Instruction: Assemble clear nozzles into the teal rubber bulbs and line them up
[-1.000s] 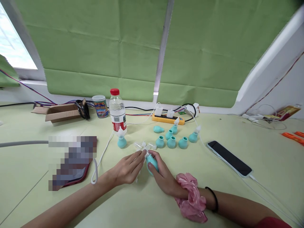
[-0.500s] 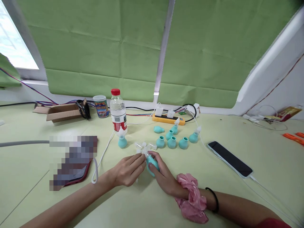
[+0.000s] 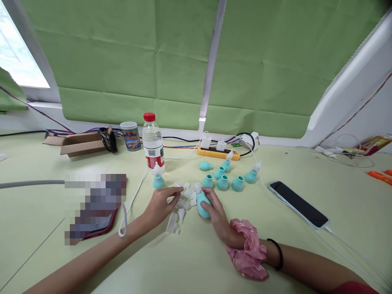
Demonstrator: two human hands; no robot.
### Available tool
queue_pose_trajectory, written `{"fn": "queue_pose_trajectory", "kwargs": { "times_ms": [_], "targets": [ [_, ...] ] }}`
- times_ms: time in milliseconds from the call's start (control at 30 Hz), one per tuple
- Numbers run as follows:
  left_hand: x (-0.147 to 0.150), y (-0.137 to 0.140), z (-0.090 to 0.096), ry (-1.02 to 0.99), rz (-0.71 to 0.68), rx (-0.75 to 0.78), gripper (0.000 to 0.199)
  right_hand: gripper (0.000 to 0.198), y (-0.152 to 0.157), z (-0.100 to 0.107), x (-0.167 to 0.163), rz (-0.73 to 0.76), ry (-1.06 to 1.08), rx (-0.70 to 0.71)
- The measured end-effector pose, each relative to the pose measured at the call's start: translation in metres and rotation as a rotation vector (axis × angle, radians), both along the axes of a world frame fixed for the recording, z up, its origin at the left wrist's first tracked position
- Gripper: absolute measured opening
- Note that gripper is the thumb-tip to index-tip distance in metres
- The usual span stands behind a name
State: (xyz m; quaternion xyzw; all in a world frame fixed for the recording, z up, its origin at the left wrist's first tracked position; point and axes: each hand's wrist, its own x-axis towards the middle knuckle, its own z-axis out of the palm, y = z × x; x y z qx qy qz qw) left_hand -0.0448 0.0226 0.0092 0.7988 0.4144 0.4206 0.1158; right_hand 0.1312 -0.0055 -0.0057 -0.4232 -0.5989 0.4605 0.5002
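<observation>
My right hand (image 3: 218, 216) is wrapped round a teal squeeze bulb (image 3: 202, 205) with a clear plastic piece (image 3: 197, 188) at its neck. To its left, my left hand (image 3: 161, 204) reaches over a loose pile of clear and white plastic parts, its thumb and fingertips slightly apart beside them. Among those parts are a clear tube (image 3: 172, 223) and a white cone-shaped nozzle (image 3: 181, 214). Behind the pile stand several open-necked teal bulbs (image 3: 222, 182). Bulbs with white nozzles stand at the left (image 3: 158, 181) and right (image 3: 251, 176). One more bulb (image 3: 205, 165) lies on its side.
A red-capped bottle (image 3: 153, 143), a paper cup (image 3: 131, 136) and a cardboard box (image 3: 82, 145) stand at the back left. A yellow power strip (image 3: 218, 152) with cables is behind the bulbs. A phone (image 3: 298, 204) with a charging cable lies right; a blurred device (image 3: 98, 212) lies left.
My left hand has drawn away from the bulb's neck and moved left over the parts. My right hand has shifted slightly right with the bulb, now more upright.
</observation>
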Motion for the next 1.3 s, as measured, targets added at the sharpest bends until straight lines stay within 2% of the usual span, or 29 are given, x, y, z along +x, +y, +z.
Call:
{"fn": "queue_pose_trajectory", "kwargs": {
  "times_ms": [100, 200, 267, 333, 433, 500, 633, 767, 933, 1000, 1067, 1133, 1167, 1300],
  "targets": [
    [0.002, -0.01, 0.013, -0.071, 0.04, -0.109, 0.021, 0.024, 0.001, 0.002, -0.001, 0.053, -0.072, 0.029],
    [0.006, -0.026, 0.026, 0.099, -0.029, -0.076, 0.027, 0.017, -0.005, 0.005, -0.004, 0.137, -0.201, 0.145],
    [0.011, -0.036, 0.028, 0.282, -0.058, 0.055, 0.029, 0.015, -0.012, 0.006, -0.006, 0.169, -0.266, 0.231],
    [0.016, -0.044, 0.026, 0.412, -0.05, 0.269, 0.029, 0.017, -0.017, 0.006, -0.006, 0.223, -0.306, 0.265],
    [0.023, -0.05, 0.021, 0.462, -0.038, 0.558, 0.029, 0.018, -0.02, 0.007, -0.005, 0.354, -0.336, 0.257],
    [0.024, -0.05, 0.019, 0.433, -0.097, 0.629, 0.03, 0.021, -0.021, 0.008, -0.004, 0.453, -0.333, 0.253],
    [0.023, -0.052, 0.018, 0.33, -0.25, 0.537, 0.03, 0.02, -0.023, 0.016, -0.003, 0.593, -0.274, 0.26],
    [0.023, -0.057, 0.023, 0.206, -0.321, 0.325, 0.031, 0.015, -0.024, 0.03, -0.001, 0.669, -0.292, 0.288],
    [0.026, -0.063, 0.031, 0.092, -0.388, 0.032, 0.035, 0.026, -0.019, 0.038, 0.003, 0.714, -0.417, 0.398],
    [0.026, -0.062, 0.031, 0.034, -0.358, -0.15, 0.039, 0.026, -0.018, 0.04, 0.006, 0.726, -0.523, 0.487],
    [0.023, -0.056, 0.03, -0.027, -0.228, -0.291, 0.043, 0.023, -0.016, 0.044, 0.01, 0.731, -0.658, 0.582],
    [0.018, -0.047, 0.028, -0.021, -0.055, -0.263, 0.044, 0.019, -0.013, 0.053, 0.015, 0.708, -0.774, 0.632],
    [0.015, -0.042, 0.027, 0.02, 0.006, -0.186, 0.044, 0.018, -0.012, 0.06, 0.017, 0.682, -0.808, 0.638],
    [0.009, -0.023, 0.016, 0.189, 0.002, -0.048, 0.026, 0.017, -0.001, 0.083, 0.028, 0.539, -0.859, 0.65]
  ]
}}
